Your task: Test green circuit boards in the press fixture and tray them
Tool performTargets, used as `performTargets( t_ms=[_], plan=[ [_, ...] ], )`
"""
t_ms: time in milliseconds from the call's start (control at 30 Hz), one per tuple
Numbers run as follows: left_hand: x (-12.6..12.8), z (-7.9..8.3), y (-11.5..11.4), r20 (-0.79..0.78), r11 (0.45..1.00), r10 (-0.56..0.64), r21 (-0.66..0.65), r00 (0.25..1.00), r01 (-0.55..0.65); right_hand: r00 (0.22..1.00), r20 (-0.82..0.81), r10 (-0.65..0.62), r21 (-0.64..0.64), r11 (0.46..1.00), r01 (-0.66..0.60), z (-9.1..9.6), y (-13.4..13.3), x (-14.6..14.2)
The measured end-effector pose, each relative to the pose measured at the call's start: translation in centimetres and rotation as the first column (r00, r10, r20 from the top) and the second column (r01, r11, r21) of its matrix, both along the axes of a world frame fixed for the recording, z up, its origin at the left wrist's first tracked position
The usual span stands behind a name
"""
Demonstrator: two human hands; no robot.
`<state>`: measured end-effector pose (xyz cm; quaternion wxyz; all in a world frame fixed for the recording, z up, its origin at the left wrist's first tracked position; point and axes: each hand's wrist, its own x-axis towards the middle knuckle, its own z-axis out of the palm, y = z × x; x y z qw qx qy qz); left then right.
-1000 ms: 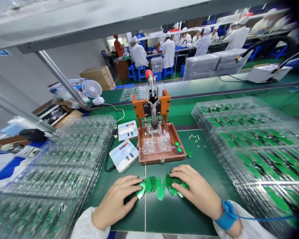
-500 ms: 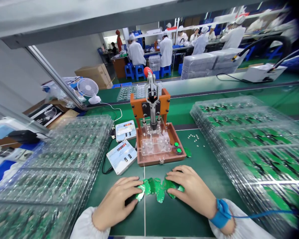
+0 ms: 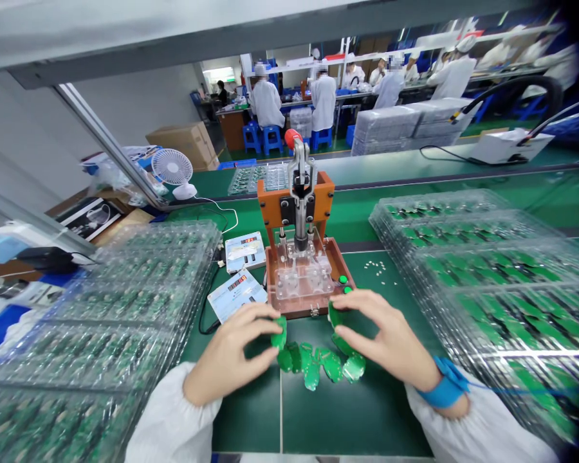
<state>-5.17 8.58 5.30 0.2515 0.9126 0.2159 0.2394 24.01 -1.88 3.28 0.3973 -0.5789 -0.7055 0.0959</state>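
My left hand [image 3: 236, 350] grips a small green circuit board [image 3: 280, 333] between thumb and fingers, just above the mat. Between the thumb and fingers of my right hand [image 3: 381, 331] a second green circuit board [image 3: 335, 315] stands nearly on edge. Several more rounded circuit boards [image 3: 311, 368] lie in an overlapping row on the green mat between and below my hands. Straight ahead stands a test fixture [image 3: 302, 270] with an orange frame, clear plates, a red-knobbed lever and green buttons. A blue wrist strap [image 3: 444, 384] is around my right wrist.
Two display boxes [image 3: 236, 292] sit left of the fixture. Stacked clear trays of boards flank the mat, at left [image 3: 110, 308] and right [image 3: 482, 270]. Small white bits [image 3: 376, 267] lie right of the fixture. A white fan [image 3: 172, 168] stands behind; people in white work farther off.
Both hands have risen from the row and moved forward, each now lifting a circuit board. A green board right of the fixture is now out of sight.
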Motion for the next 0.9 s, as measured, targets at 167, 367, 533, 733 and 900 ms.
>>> performTargets(
  t_ms=[167, 367, 533, 733, 900],
  plan=[
    [4.4, 0.4, 4.8, 0.067, 0.991, 0.075, 0.105, 0.995, -0.081, 0.987, 0.153, 0.045, 0.113, 0.992, -0.063, 1.0, 5.9, 1.2],
    [6.1, -0.7, 6.0, 0.029, 0.995, 0.085, 0.059, 0.996, -0.086, 0.976, 0.197, 0.088, 0.058, 0.993, -0.102, 0.1, 8.0, 1.0],
    [6.0, -0.9, 5.7, 0.026, 0.994, 0.102, 0.039, 0.994, -0.103, 0.975, 0.196, 0.101, 0.032, 0.994, -0.109, -0.3, 8.0, 1.3],
    [6.2, -1.5, 5.7, 0.068, 0.99, 0.114, 0.074, 0.991, -0.119, 0.974, 0.186, 0.13, 0.022, 0.99, -0.136, -0.1, 8.3, 1.4],
    [6.1, -2.2, 4.9, 0.171, 0.971, 0.144, 0.166, 0.975, -0.173, 0.983, 0.123, 0.137, 0.064, 0.987, -0.146, 0.0, 7.8, 1.2]
  ],
)
